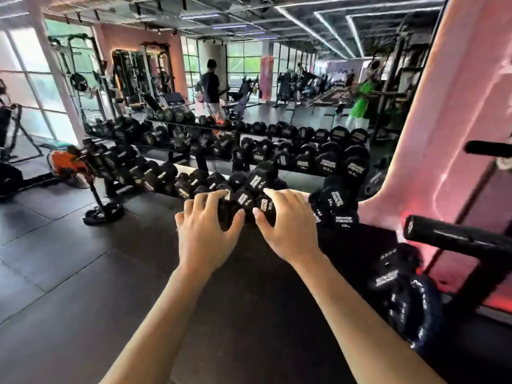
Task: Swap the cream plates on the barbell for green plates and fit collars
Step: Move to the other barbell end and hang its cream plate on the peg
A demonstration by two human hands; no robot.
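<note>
Dumbbells on the long rack (pixel 249 167) fill the space beyond both sets of fingertips, and no cream or green plate shows anywhere. A bare barbell sleeve (pixel 454 235) juts out right of the right hand (pixel 288 225), well apart from it. Left hand (pixel 206 227) and right hover with fingers spread, holding nothing. Risk: reaching on toward the dumbbells and losing the barbell, or knocking that sleeve end.
</note>
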